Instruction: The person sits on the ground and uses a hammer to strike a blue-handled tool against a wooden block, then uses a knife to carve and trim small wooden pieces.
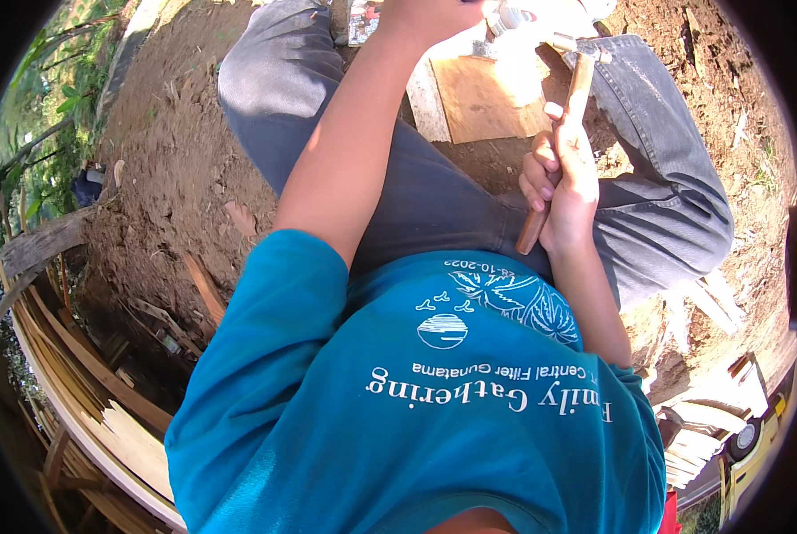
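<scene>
In my right hand [563,173] is a hammer, its wooden handle [579,89] slanting up and away from me. The fingers are wrapped around the lower part of the handle, and its metal head [594,52] points toward the far side, near my right knee. My left hand [434,16] reaches to the upper edge of the view, where its fingers are mostly cut off. Beside it lies a pale, rounded object [510,18], washed out by glare. Between my legs a brown wooden board [487,98] lies on the ground, with a pale strip [428,102] along its left side.
I sit cross-legged on bare soil [176,125]. Long wooden planks [105,400] are stacked at the lower left, and a loose wood piece [205,287] lies near my left elbow. Split wood [696,445] and a yellow vehicle [754,449] are at the lower right.
</scene>
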A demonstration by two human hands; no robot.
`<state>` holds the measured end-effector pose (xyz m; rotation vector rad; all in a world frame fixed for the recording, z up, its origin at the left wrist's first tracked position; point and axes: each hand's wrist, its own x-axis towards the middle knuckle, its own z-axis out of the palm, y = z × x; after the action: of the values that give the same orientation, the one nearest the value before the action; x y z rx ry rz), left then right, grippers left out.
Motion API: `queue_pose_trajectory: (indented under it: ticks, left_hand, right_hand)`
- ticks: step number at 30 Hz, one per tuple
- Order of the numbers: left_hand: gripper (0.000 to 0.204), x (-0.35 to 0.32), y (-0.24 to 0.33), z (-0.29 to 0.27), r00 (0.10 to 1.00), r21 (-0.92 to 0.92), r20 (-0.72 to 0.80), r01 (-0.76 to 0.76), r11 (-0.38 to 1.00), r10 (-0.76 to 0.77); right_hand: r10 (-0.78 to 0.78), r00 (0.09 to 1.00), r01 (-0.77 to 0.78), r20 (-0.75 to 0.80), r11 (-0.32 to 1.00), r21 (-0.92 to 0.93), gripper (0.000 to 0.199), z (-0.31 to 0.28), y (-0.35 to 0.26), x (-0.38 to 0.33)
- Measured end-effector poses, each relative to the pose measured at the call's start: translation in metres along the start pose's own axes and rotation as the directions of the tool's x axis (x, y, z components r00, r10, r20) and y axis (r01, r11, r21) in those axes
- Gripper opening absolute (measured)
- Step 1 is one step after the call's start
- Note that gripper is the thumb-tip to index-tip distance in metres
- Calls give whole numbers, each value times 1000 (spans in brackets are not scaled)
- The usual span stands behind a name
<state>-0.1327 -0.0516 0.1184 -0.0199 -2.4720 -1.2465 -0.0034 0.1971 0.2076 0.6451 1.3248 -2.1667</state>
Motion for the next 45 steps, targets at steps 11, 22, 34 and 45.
queue_pose_trajectory:
  ticks: [11, 22, 34, 45]
  left_hand:
    - [29, -60, -4, 111, 898, 39, 431, -116, 993, 87]
    - [38, -66, -3, 116, 839, -88, 503, 290, 953, -209]
    - [18, -76, -17, 132, 917, 49, 384, -137, 989, 108]
    - [18, -71, -9, 128, 899, 239, 426, -219, 946, 100]
  right_hand:
    - [21, 986, -43, -163, 990, -134, 29, -4, 4, 6]
    - [86, 967, -115, -238, 987, -111, 32, -9, 8, 13]
    - [-38, 962, 1, -271, 991, -134, 29, -9, 10, 15]
    - [44, 973, -86, -227, 980, -181, 35, -2, 13, 14]
